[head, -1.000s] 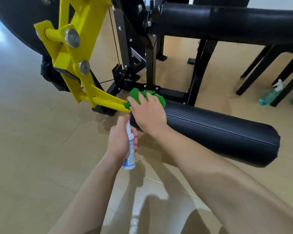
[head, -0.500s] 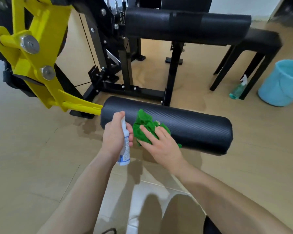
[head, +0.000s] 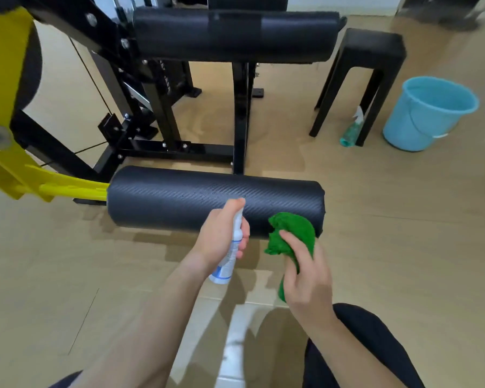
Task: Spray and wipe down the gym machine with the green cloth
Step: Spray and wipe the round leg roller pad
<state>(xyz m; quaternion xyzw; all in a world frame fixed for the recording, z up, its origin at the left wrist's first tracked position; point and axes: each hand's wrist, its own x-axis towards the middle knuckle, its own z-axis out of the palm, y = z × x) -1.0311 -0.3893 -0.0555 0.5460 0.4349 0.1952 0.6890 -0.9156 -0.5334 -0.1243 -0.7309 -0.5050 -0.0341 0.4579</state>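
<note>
Gripping spray bottle (head: 230, 256) in left hand (head: 220, 236), frame centre, before roller pad (head: 179, 200). Clutching green cloth (head: 294, 228) in right hand (head: 305, 278) alongside.

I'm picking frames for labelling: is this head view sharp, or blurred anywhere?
Head view: pad, bottle, cloth, left hand and right hand sharp; yellow arm at the left edge smeared; stool and bucket lean from wide-angle distortion; soft shadow under the pad.

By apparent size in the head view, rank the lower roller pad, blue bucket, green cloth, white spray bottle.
1. lower roller pad
2. blue bucket
3. green cloth and white spray bottle: unsure, both partly hidden.
</note>
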